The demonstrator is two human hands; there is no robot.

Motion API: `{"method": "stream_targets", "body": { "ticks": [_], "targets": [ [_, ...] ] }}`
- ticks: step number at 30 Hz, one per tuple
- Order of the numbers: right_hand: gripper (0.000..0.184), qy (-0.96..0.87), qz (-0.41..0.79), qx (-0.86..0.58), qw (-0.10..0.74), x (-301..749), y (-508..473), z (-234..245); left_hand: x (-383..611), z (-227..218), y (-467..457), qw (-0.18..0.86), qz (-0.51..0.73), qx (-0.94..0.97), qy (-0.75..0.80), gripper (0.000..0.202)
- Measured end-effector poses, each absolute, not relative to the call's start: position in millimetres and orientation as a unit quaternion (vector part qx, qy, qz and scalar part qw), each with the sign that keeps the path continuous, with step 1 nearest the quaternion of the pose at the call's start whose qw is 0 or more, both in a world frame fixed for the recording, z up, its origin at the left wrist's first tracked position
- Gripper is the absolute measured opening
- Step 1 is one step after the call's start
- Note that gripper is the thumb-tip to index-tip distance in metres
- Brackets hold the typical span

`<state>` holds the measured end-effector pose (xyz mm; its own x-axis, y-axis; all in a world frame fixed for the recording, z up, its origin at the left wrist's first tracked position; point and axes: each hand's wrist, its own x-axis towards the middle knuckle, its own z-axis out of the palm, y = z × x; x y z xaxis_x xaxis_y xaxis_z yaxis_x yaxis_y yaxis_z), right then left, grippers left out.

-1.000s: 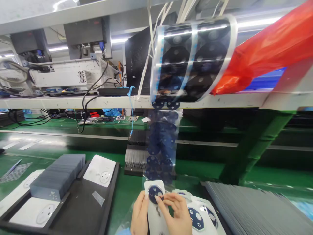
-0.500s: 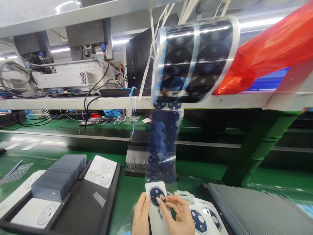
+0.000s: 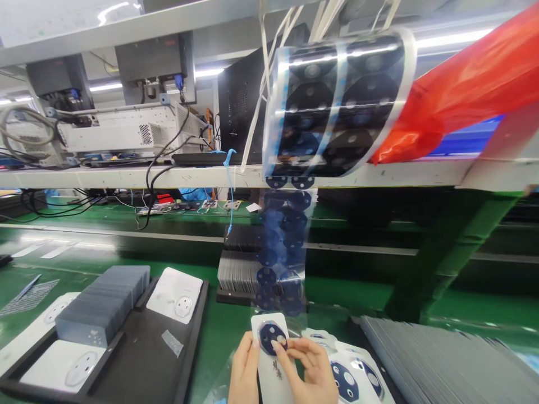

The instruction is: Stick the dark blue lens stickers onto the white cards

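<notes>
Head view: left hand (image 3: 244, 370) grips panel (image 3: 266, 371) by edge, likely steadying it; right hand (image 3: 312, 370) pinches sticker (image 3: 266, 336) at rim. Roll (image 3: 332, 106) above, film (image 3: 283, 241) hanging, seemingly for reach.

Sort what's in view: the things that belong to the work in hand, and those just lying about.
Likely in the work:
white panel, held in the left hand
dark film on it, under the right hand's thumb
film roll above
filmed panels at right

Probably just lying about:
red plastic sheet
black cables
clear scrap on the black tray
</notes>
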<state>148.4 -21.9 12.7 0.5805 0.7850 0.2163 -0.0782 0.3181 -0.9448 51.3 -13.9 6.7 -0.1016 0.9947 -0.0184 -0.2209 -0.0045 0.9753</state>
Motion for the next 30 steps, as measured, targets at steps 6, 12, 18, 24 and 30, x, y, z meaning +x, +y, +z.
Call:
{"method": "stream_targets", "body": {
  "ticks": [6,12,18,24,30],
  "targets": [
    [0.046,-0.349,0.294,-0.502,0.735,149,-21,11,52,15,-14,0.532,0.575,0.43,0.449,0.045],
    [0.045,-0.357,0.296,-0.516,0.72,149,-22,11,53,18,-16,0.533,0.578,0.43,0.444,0.046],
    [0.046,-0.366,0.274,-0.536,0.71,147,-22,9,55,18,-17,0.508,0.582,0.447,0.45,0.047],
    [0.048,-0.391,0.23,-0.563,0.691,142,-23,2,59,11,-15,0.548,0.578,0.423,0.433,0.046],
    [0.045,-0.456,0.093,-0.593,0.657,141,-23,3,56,9,-12,0.551,0.589,0.399,0.437,0.042]
  ]
}}
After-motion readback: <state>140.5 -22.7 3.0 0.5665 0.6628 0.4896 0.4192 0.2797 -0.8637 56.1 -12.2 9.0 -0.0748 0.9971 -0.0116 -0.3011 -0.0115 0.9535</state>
